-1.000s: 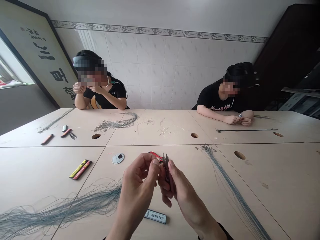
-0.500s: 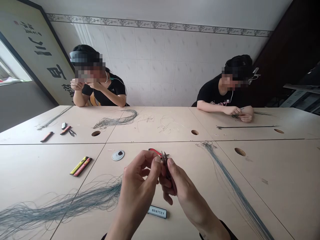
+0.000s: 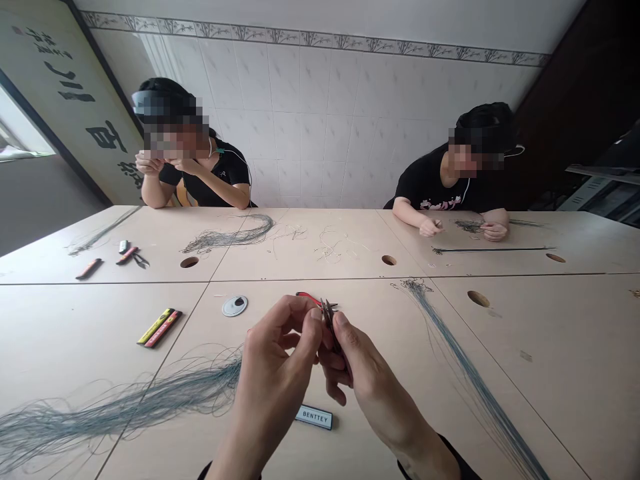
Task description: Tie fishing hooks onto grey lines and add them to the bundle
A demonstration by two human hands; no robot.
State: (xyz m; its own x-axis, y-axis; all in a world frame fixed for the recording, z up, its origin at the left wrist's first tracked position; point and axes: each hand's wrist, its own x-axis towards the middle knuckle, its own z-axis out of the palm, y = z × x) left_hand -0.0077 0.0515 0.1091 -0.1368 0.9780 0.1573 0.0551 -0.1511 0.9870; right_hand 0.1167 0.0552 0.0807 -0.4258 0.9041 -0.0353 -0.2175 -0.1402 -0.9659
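Note:
My left hand (image 3: pixel 280 363) is closed in a pinch, thumb against forefinger, close to the blades. Whatever lies between those fingertips is too fine to make out. In my right hand (image 3: pixel 370 367) I grip a pair of dark thread snips (image 3: pixel 329 319), blade tips up and slightly apart beside my left thumb. A bundle of thin blue-grey strands (image 3: pixel 165 403) runs in from the left and passes behind my left wrist. Behind my hands lies a red-handled tool (image 3: pixel 306 295), partly hidden. Below them is a small box marked BENTTEY (image 3: pixel 315 417).
Another strand bundle (image 3: pixel 465 353) stretches down the right side. At left are yellow and red packs (image 3: pixel 160 327) and a round grey cap (image 3: pixel 235 306). Two people sit across the table (image 3: pixel 380 440), with strands and pliers (image 3: pixel 142 261) on their side. Holes (image 3: pixel 479 299) pierce the tabletop.
My hands keep nearly the same pose, and the view has tilted a little. Across the table at right, one hand of the co-worker has moved left, away from the other.

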